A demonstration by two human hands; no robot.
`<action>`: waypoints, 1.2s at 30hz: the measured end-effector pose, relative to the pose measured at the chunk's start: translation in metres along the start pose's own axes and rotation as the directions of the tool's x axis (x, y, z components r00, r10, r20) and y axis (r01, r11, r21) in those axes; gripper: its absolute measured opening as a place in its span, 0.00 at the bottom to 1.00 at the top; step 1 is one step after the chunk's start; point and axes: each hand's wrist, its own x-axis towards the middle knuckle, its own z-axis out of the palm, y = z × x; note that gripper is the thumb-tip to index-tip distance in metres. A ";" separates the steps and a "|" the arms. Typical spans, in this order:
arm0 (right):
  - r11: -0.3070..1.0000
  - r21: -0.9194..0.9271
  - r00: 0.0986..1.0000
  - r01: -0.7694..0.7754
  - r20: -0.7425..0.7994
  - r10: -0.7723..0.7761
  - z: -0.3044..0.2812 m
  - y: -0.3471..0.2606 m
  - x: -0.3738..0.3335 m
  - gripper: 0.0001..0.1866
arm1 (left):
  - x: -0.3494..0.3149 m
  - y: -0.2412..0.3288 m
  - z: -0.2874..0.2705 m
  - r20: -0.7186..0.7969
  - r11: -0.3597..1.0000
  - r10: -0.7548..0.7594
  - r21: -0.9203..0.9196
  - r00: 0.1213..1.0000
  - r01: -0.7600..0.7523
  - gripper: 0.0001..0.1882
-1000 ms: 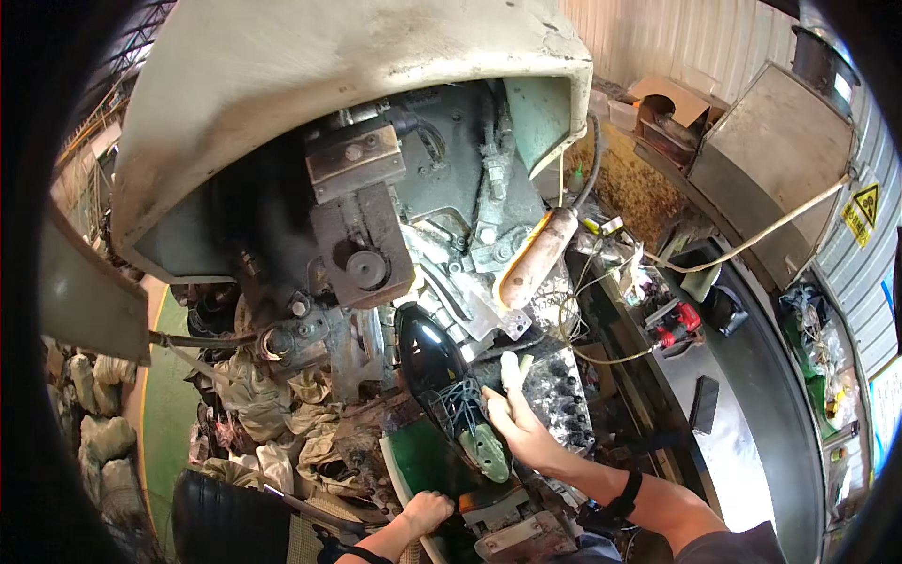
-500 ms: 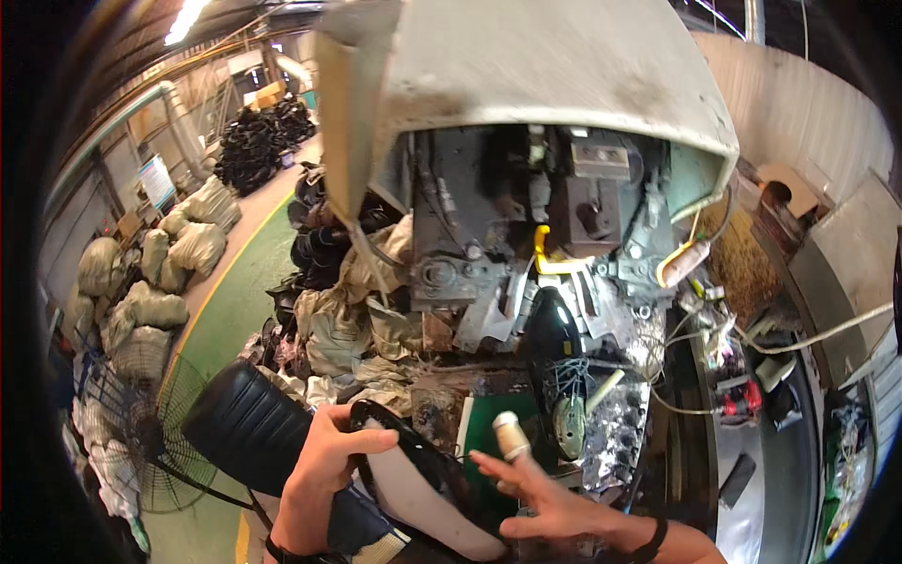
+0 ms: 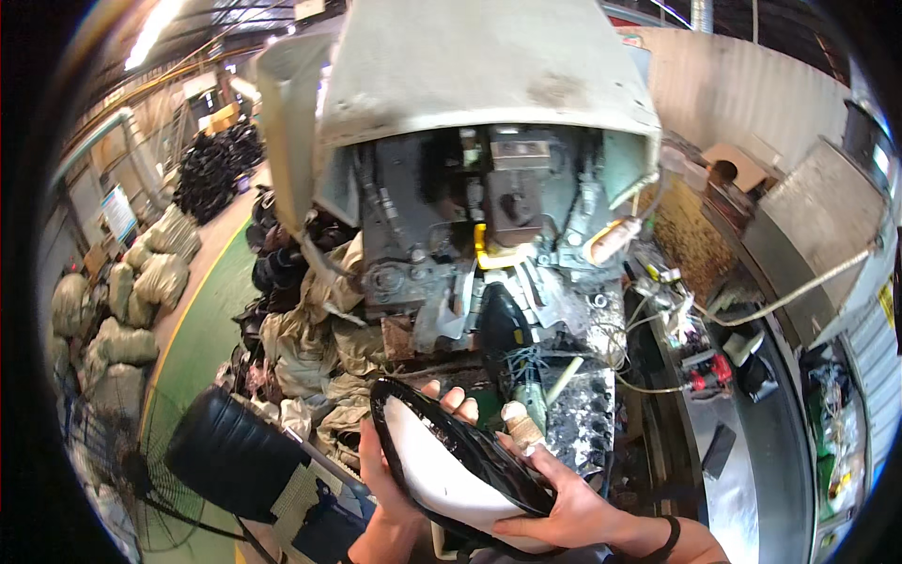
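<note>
Both my hands hold a glossy black shoe upper (image 3: 536,484) with its white underside facing up toward me. My left hand (image 3: 387,479) wraps its toe end, with fingertips showing over the far edge. At the other end my right hand (image 3: 568,503) grips it, thumb on the white underside; one finger is wrapped in tan tape. Just beyond, a second black shoe upper (image 3: 504,329) with blue-grey laces sits toe-first under the yellow piece (image 3: 490,252) of a machine.
The machine's pale hood (image 3: 498,66) rises ahead. Cloth sacks (image 3: 301,348) and dark shoe parts lie to its left, near a black padded cushion (image 3: 235,451) and a wire fan (image 3: 141,461). On the right runs a metal bench (image 3: 742,489) with a red tool (image 3: 709,371).
My right hand has closed on the near end of the shoe upper, where it was loosely open before. The upper has shifted right and turned to show more white underside. The view has swung right.
</note>
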 end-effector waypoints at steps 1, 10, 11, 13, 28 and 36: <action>0.999 0.024 1.000 -0.024 -0.007 0.024 -0.003 -0.002 -0.004 0.51 | 0.001 -0.004 -0.002 0.074 1.000 -0.022 -0.007 0.997 0.022 0.43; 0.994 -0.042 0.979 -0.097 -0.186 0.088 -0.014 0.008 -0.045 0.48 | 0.000 -0.049 -0.006 0.072 0.990 -0.142 -0.007 0.987 0.143 0.41; 0.989 -0.088 0.983 -0.123 -0.149 0.109 -0.019 -0.009 -0.047 0.47 | 0.002 -0.047 -0.016 0.139 0.981 -0.187 -0.031 0.973 0.193 0.43; 0.998 -0.001 0.992 -0.063 -0.111 0.063 -0.021 -0.009 -0.049 0.48 | 0.001 -0.047 -0.026 0.206 0.968 -0.235 -0.044 0.950 0.249 0.45; 0.956 0.291 0.986 -0.032 -0.150 0.078 -0.045 0.006 -0.022 0.64 | 0.001 -0.045 0.017 -0.094 0.791 -0.154 0.585 0.984 0.179 0.24; 0.987 0.158 0.931 0.040 -0.365 0.021 -0.051 0.012 -0.026 0.55 | -0.026 -0.030 0.018 0.230 -0.020 0.121 0.973 0.966 -0.229 0.12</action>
